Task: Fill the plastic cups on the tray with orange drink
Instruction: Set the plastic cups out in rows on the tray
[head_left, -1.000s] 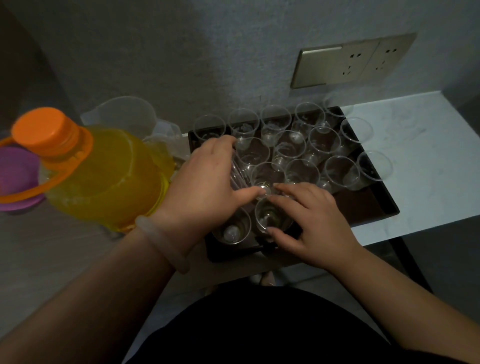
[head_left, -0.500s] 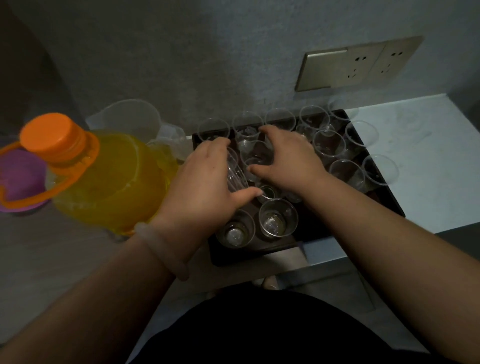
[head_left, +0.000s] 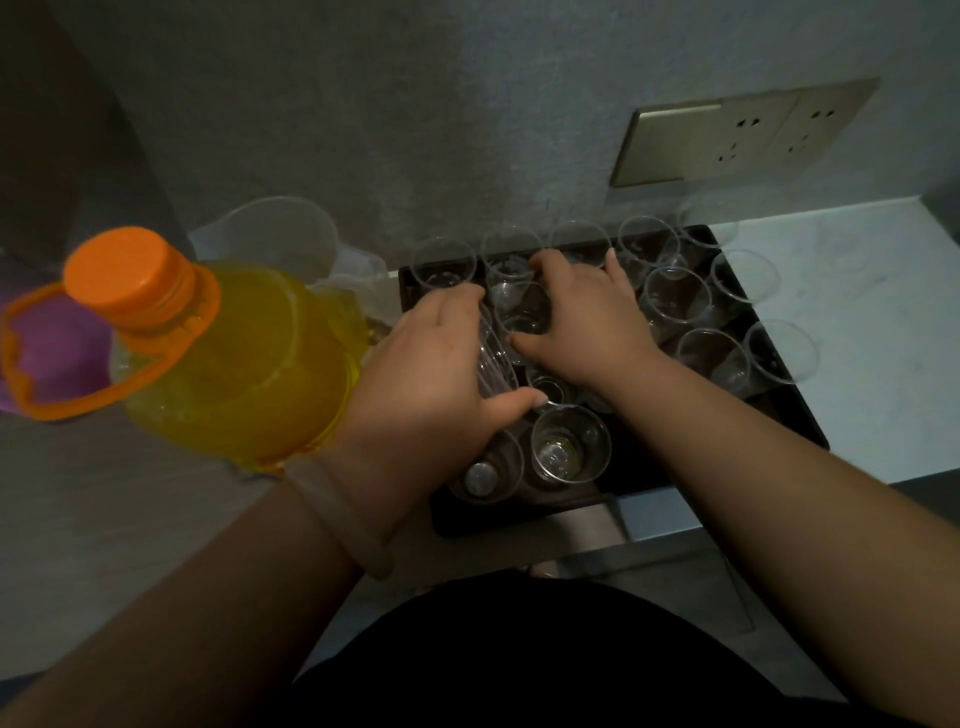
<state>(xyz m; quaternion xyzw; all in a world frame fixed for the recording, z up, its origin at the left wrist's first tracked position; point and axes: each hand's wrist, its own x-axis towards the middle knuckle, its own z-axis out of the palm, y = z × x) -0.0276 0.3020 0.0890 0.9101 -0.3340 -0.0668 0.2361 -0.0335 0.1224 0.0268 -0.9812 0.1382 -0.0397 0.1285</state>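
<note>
- The transparent, round-rimmed plastic cups (head_left: 675, 301) stand upright and close together in a dark rectangular tray (head_left: 524, 512); all those in view are without orange drink.
- The right hand (head_left: 582, 317) reaches over the middle of the tray. Its fingers and thumb are curled around one clear cup (head_left: 519, 312) in the rows far from the person.
- More cups stand to the right of that hand and beyond its fingertips, along the tray's far edge.
- The left hand (head_left: 431, 374) is just left of the right hand, over the tray's left side. It grips a stack of nested clear cups (head_left: 493, 364) between its fingers and thumb, and the stack is tilted.
- Two cups stand just below the left thumb, at the tray's near edge.
- A pale bracelet (head_left: 343, 519) sits on the left wrist.
- Left of the left hand, almost touching it, is a large clear plastic bottle of orange drink (head_left: 244, 358), with an orange screw cap (head_left: 124, 270) on and an orange carrying loop (head_left: 62, 405).
- Beyond the bottle stands a translucent plastic jug (head_left: 280, 234); further left is a purple object (head_left: 52, 343).
- To the right of the right hand, the tray rests on a white tabletop (head_left: 883, 364).
- Above it, a brass-coloured socket plate (head_left: 743, 132) is on the grey wall.
</note>
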